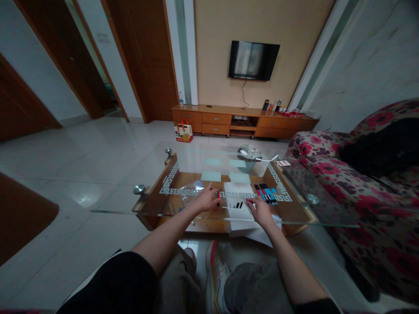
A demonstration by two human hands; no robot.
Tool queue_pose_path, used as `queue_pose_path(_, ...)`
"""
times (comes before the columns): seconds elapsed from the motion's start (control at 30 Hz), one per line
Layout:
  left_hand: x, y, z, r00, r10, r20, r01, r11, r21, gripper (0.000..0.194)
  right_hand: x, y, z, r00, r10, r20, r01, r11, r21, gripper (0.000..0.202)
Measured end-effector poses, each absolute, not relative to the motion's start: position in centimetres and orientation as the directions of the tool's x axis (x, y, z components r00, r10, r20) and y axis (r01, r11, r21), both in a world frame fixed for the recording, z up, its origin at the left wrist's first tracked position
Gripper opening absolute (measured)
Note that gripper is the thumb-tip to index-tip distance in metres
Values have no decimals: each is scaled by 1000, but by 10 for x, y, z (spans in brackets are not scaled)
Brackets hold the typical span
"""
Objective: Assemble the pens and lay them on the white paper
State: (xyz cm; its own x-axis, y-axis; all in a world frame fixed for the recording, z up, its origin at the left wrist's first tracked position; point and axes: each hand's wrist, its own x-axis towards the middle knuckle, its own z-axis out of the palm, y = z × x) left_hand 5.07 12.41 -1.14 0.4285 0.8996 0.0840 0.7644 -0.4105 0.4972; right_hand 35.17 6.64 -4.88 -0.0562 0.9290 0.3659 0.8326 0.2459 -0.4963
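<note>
My left hand is closed around a red and black pen, held upright over the glass table. To the right, my right hand has its fingers drawn together above a white sheet; what they hold, if anything, is too small to make out. Between the hands lie small black pen caps and a thin white refill. Several blue, red and black pens lie in a row just beyond my right hand. A clear plastic bag rests beside my left hand.
A basket with a white spoon-like item stands at the table's far side, near a red and white card. A flowered sofa is at the right. Beyond stand a low cabinet and a paper bag.
</note>
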Motion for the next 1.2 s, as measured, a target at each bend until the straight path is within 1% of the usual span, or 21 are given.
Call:
queue_pose_path(0.17, 49, 122, -12, 399, 913, 87, 746, -378, 548, 35, 351, 64, -46, -71, 933, 353, 834, 250, -493, 23)
queue_pose_path(0.3, 48, 123, -15, 392, 914, 105, 710, -373, 598, 34, 351, 64, -46, -67, 933, 352, 834, 246, -493, 20)
queue_pose_path(0.4, 46, 126, -16, 399, 907, 133, 643, -380, 665, 33, 351, 65, -46, -65, 933, 354, 821, 252, -513, 15)
queue_pose_path(0.47, 46, 127, -16, 399, 911, 107, 587, -343, 733, 34, 350, 65, -44, -59, 935, 350, 806, 252, -536, 13)
queue_pose_path(0.57, 48, 125, -13, 402, 914, 49, 479, -256, 840, 37, 349, 62, -39, -14, 937, 349, 768, 233, -597, 14)
queue_pose_path(0.63, 54, 121, -8, 382, 923, 51, 379, -206, 902, 40, 347, 60, -33, 60, 927, 371, 713, 220, -666, 17)
queue_pose_path(0.73, 69, 110, 5, 280, 956, 89, 197, -148, 969, 45, 342, 56, -19, 216, 888, 407, 580, 219, -785, 24)
queue_pose_path(0.8, 81, 100, 17, 275, 955, 108, 94, -139, 986, 43, 335, 50, -8, 300, 859, 415, 469, 246, -848, 29)
queue_pose_path(0.83, 86, 95, 23, 282, 951, 128, 61, -151, 987, 39, 332, 47, -2, 335, 849, 408, 390, 269, -880, 31)
queue_pose_path(0.93, 96, 83, 36, 398, 907, 138, 50, -172, 984, 14, 319, 36, 12, 346, 877, 332, 143, 301, -943, 37)
queue_pose_path(1.0, 98, 78, 41, 454, 883, 122, 77, -175, 981, 11, 313, 30, 17, 344, 882, 321, 99, 306, -947, 38)
queue_pose_path(1.1, 97, 73, 44, 557, 825, 95, 143, -208, 968, 10, 309, 24, 19, 307, 888, 343, 180, 299, -937, 36)
queue_pose_path(1.2, 94, 71, 44, 661, 744, 97, 198, -297, 934, 7, 308, 22, 20, 240, 895, 376, 306, 297, -904, 30)
